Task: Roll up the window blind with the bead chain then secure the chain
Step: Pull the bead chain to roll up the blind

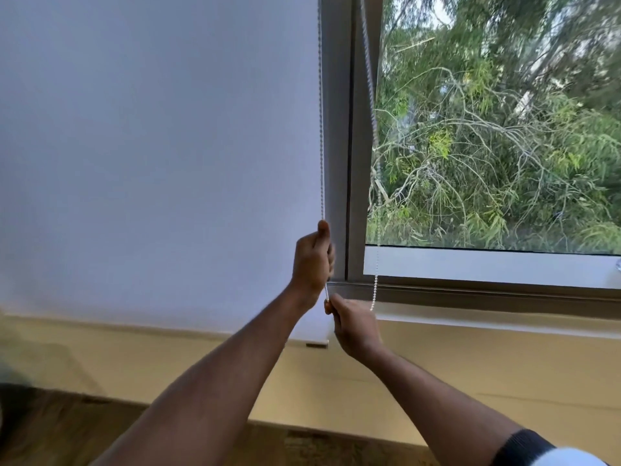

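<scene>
The white blind (pixel 161 163) hung fully down over the left half of the window, its bottom edge reaching below the sill to the cream wall (pixel 470 375). Along its right edge ran the bead chain (pixel 321 129), straight and taut against the grey window frame (pixel 339 146). The left hand (pixel 312 260) was fisted around that chain just above the sill, thumb up, fingers wrapped tight on it. Directly beneath, almost touching, the right hand (pixel 353 324) pinched the same strand, fingers curled closed on it at the sill's level. A second run of chain (pixel 375 196) dropped in front of the right-hand pane and ended loose near the right hand; it was blurred, so I could not tell whether the fingers touched it. A second blind's bottom strip (pixel 487 265) lay low across the right pane, with green trees (pixel 504 129) showing above it. A dark sleeve cuff (pixel 524 447) showed on the right arm.
</scene>
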### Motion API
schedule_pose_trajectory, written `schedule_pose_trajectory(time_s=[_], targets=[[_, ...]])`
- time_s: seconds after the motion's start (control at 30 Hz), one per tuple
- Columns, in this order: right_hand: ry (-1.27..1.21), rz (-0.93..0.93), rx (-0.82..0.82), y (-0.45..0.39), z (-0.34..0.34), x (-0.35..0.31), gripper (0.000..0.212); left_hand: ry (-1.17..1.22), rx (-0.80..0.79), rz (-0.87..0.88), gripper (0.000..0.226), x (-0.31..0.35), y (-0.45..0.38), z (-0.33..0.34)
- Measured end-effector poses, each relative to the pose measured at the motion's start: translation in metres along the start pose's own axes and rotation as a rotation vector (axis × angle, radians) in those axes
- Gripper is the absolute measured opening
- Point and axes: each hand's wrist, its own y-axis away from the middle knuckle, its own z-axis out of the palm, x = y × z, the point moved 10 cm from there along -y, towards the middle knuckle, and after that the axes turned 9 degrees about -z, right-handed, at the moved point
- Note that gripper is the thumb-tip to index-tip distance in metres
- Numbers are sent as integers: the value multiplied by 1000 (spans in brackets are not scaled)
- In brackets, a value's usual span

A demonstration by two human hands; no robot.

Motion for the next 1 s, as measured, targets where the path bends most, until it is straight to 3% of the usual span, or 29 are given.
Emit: schedule_pose_trajectory(time_s=[0.2, 0.43, 0.53, 0.67, 0.73, 0.87, 1.0], targets=[[210, -118, -35, -10, -5, -4, 28, -57, 0, -117, 64, -55, 9, -21], [11, -126, 22, -36, -47, -38, 54, -205, 58, -127, 58, -107, 27, -43], [-227, -66, 60, -45, -69, -60, 48, -216, 68, -105, 56, -116, 31, -40], [-910, 21, 249, -66, -116, -93, 36, -191, 12, -127, 54, -121, 32, -26], [-1050, -30, 333, -78, -139, -108, 31, -190, -19, -123, 52, -118, 36, -18], [-891, -46, 581, -77, -166, -112, 29, -217, -92, -83, 48, -115, 49, -7], [-766, -84, 579, -69, -170, -120, 32, -264, -197, -102, 50, -118, 61, -3]])
